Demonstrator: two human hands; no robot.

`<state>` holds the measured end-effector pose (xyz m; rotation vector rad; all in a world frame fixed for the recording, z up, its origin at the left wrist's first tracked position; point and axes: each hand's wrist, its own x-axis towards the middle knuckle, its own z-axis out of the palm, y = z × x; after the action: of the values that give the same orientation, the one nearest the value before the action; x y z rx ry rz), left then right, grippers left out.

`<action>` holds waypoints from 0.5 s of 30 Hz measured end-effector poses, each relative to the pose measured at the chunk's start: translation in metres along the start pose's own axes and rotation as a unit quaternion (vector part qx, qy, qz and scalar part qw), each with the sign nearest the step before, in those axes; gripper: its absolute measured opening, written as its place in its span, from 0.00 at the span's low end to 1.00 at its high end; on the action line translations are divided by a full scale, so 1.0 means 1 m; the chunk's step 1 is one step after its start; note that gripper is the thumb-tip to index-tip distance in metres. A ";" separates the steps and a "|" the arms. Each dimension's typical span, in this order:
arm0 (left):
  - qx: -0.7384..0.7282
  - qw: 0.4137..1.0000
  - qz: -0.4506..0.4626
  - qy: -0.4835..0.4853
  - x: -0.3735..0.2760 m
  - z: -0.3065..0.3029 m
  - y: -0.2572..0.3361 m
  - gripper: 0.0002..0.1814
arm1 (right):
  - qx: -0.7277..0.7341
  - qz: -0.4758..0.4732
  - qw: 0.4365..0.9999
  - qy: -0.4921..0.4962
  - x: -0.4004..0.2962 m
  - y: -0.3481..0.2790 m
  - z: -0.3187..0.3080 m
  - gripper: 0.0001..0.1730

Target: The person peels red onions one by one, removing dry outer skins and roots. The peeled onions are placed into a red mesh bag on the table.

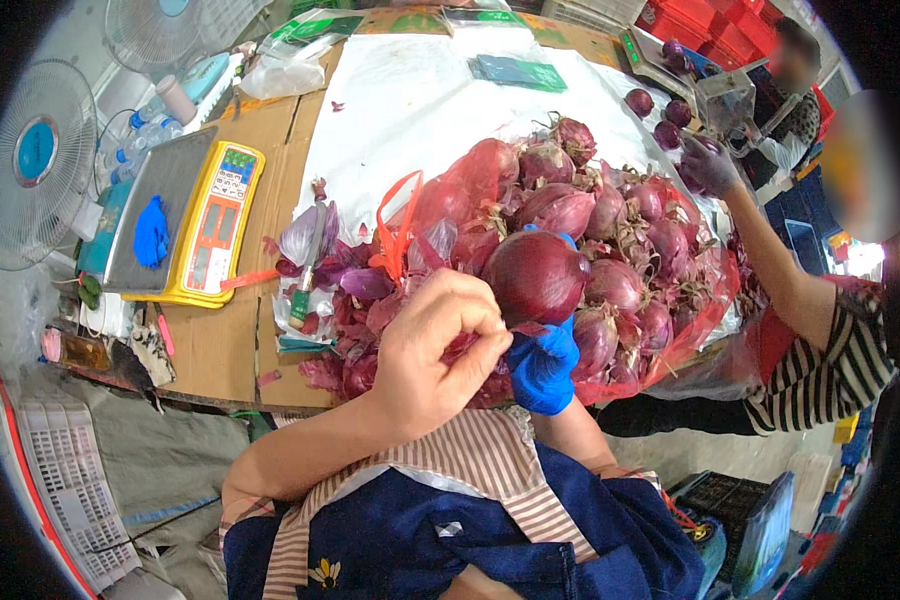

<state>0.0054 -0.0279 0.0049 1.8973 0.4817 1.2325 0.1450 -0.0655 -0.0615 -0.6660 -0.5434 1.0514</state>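
Observation:
A large, glossy red onion [538, 277] rests in my right hand [544, 364], which wears a blue glove and grips it from below and behind. My left hand [439, 352] is bare, its thumb and forefinger pinched at the onion's lower left edge on a small flap of onion skin [529, 328]. Behind and to the right, unpeeled red onions [615, 285] with dry tops are heaped in an opened red mesh bag [690, 337]. Loose peeled skins [364, 307] lie left of my hands. A knife [311, 255] with a green handle lies on them.
On the left stands a yellow digital scale [217, 225] with a blue glove [151, 232] on its pan. White sheeting [397, 97] covers the table, with green packets [517, 73] on it. At right, a co-worker's gloved hand [709, 165] holds an onion near several smooth onions [667, 135].

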 end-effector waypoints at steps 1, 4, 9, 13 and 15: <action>0.017 0.999 0.036 -0.012 -0.001 -0.002 0.002 0.07 | 0.024 0.028 0.999 0.011 -0.002 -0.001 -0.002 0.56; -0.033 0.998 0.001 -0.053 -0.008 -0.012 0.005 0.08 | 0.079 0.082 0.993 0.031 -0.007 0.005 -0.021 0.48; 0.094 0.992 -0.055 0.058 -0.002 -0.037 -0.008 0.07 | 0.359 0.159 0.917 -0.076 0.015 0.002 -0.018 0.42; 0.054 0.989 -0.110 0.083 0.001 -0.032 -0.021 0.14 | 0.564 0.277 0.727 -0.278 0.020 0.037 -0.034 0.36; 0.041 0.992 -0.097 0.074 0.005 -0.026 -0.020 0.20 | 0.594 0.304 0.684 -0.296 0.019 0.045 -0.041 0.32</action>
<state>-0.0132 -0.0015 -0.0026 1.7859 0.7871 1.2458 0.1534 -0.0427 -0.1204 0.7730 -0.0484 1.9631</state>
